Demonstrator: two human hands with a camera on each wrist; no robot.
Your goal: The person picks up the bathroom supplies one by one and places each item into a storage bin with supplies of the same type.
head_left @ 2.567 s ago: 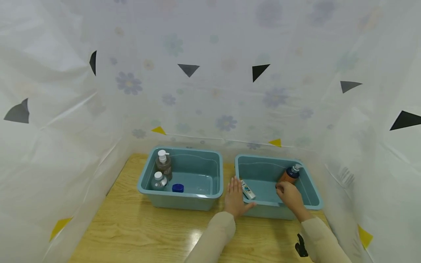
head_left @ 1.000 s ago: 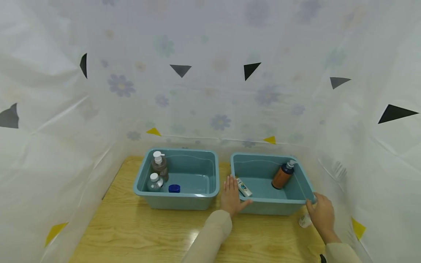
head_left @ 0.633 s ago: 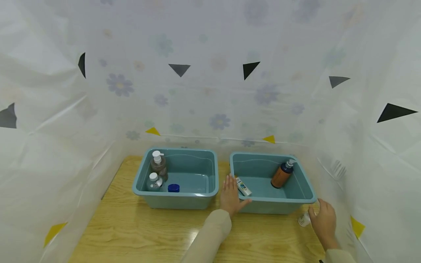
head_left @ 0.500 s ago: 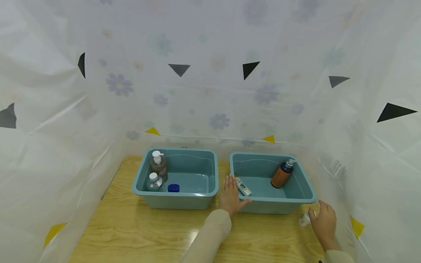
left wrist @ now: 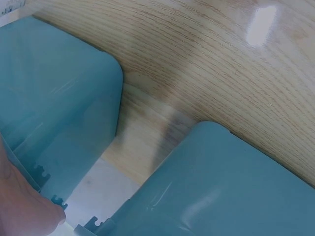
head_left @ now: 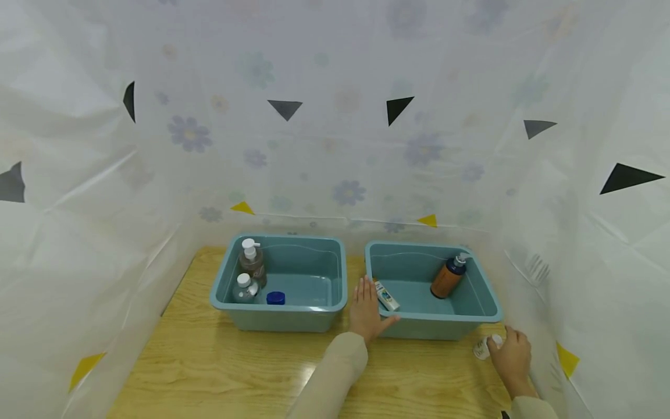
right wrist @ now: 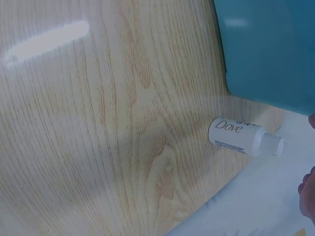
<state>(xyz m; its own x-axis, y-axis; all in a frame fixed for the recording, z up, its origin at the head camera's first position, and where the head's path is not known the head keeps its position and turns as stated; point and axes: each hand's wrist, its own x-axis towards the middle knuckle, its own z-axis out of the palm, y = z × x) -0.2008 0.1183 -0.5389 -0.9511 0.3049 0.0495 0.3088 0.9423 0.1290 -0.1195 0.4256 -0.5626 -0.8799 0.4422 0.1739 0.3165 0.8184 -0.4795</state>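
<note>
My left hand (head_left: pixel 365 312) rests with straight fingers on the left rim of the right teal bin (head_left: pixel 434 330). In that bin an orange pump bottle (head_left: pixel 445 282) with a dark top leans to the right, and a small white box (head_left: pixel 387 297) lies by the left wall. My right hand (head_left: pixel 510 355) hovers around the cap end of a small white Dove bottle (right wrist: pixel 235 135), which stands on the table just in front of the bin's right corner. In the right wrist view, thumb and fingertips (right wrist: pixel 307 191) are apart from the cap.
A second teal bin (head_left: pixel 285 320) stands to the left, a narrow gap between the two. It holds a brownish pump bottle (head_left: pixel 253 265), a clear bottle with a white cap (head_left: pixel 244 288) and a blue-lidded item (head_left: pixel 275 298). Plastic sheeting (head_left: pixel 345 145) surrounds the wooden table (head_left: pixel 209 372).
My right hand has left the orange pump bottle in the right bin, passed the bin's front right corner, and come down by the Dove bottle. The left hand stays on the rim.
</note>
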